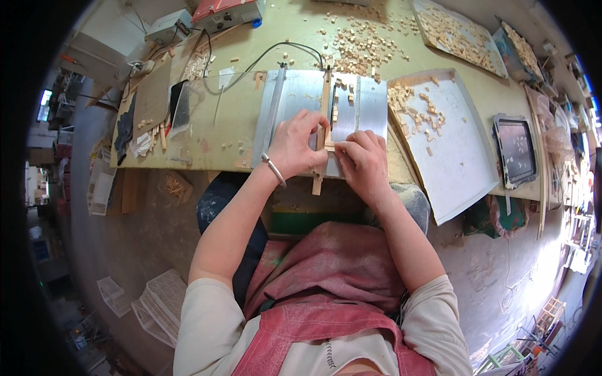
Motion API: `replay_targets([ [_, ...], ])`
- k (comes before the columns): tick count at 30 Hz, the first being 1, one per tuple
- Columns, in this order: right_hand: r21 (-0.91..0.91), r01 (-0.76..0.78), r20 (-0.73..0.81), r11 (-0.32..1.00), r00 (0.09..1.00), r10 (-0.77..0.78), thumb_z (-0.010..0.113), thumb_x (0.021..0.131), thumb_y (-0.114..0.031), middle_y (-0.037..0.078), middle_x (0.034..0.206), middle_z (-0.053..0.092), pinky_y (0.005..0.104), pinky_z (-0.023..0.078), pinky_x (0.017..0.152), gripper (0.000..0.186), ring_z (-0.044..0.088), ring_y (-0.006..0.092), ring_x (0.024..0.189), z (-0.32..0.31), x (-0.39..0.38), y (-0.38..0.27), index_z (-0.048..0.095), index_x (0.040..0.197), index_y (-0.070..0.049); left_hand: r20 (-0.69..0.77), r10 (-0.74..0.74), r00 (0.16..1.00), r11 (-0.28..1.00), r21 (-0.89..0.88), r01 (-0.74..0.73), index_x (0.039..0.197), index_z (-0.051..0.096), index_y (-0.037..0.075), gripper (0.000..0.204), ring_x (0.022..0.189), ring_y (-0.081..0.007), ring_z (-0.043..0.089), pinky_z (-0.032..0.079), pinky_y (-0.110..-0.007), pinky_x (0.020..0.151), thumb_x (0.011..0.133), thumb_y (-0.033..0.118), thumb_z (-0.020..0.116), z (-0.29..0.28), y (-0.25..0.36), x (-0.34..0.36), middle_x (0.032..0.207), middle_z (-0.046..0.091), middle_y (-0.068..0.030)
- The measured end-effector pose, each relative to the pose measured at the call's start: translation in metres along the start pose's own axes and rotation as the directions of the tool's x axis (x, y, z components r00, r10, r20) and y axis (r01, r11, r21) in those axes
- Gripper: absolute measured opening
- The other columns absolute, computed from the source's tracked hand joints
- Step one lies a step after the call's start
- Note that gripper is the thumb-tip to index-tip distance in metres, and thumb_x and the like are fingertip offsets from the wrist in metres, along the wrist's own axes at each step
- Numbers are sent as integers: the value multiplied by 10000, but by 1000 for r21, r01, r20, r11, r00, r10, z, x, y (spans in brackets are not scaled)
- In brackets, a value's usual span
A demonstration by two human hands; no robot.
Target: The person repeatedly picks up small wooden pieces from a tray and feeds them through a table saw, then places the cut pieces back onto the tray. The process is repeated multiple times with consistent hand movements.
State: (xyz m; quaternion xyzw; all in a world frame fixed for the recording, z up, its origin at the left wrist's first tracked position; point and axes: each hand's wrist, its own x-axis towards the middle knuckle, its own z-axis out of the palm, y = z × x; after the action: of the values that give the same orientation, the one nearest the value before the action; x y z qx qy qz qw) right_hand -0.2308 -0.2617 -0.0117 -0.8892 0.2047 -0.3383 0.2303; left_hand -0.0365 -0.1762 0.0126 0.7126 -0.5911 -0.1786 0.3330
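Observation:
In front of me is a small table saw with a silver metal top. A long wooden strip runs front to back along its middle, and its near end juts past the front edge. My left hand is curled over this strip, index finger and thumb closed against it. My right hand is closed in a pinch at the near end of a pale wood piece, beside the strip; its fingers partly hide the piece. Several small cut blocks lie on the metal top beside the dark slot.
Many wood blocks are scattered behind the saw. To the right are a white tray with blocks, another block-filled tray and a black-framed tray. A black cable curves behind the saw. A red machine stands far left.

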Motion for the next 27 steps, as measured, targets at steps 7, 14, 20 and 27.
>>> replay_targets([
  [7, 41, -60, -44, 997, 997, 62, 795, 854, -58, 64, 937, 650, 418, 457, 876, 120, 632, 288, 944, 4, 4, 4, 752, 964, -75, 9, -1, 1000, 1000, 23, 1, 1123, 676, 109, 436, 782, -219, 593, 560, -351, 747, 713, 183, 805, 0, -7, 12, 944, 585, -67],
  [14, 44, -69, -37, 997, 997, 71, 793, 855, -49, 63, 906, 649, 415, 452, 859, 90, 632, 285, 936, 4, 12, 9, 756, 935, -66, 22, -6, 1000, 1000, 21, 5, 1139, 685, 105, 450, 795, -213, 593, 564, -346, 757, 718, 196, 812, -2, -9, 21, 959, 585, -60],
  [20, 55, -78, -40, 995, 996, 80, 796, 854, -50, 63, 896, 650, 409, 455, 871, 72, 634, 285, 936, 7, 18, 13, 760, 916, -62, 24, -13, 1000, 1000, -26, 13, 1137, 688, 97, 448, 794, -195, 576, 556, -331, 758, 721, 195, 819, -4, -12, 27, 966, 581, -59],
  [27, 32, -90, -27, 995, 995, 91, 783, 870, -49, 73, 903, 656, 411, 457, 884, 56, 636, 291, 938, 9, 23, 17, 766, 922, -57, 40, -21, 999, 998, -53, 23, 1135, 684, 91, 448, 793, -185, 552, 544, -323, 758, 721, 191, 823, -3, -19, 35, 961, 574, -51],
])
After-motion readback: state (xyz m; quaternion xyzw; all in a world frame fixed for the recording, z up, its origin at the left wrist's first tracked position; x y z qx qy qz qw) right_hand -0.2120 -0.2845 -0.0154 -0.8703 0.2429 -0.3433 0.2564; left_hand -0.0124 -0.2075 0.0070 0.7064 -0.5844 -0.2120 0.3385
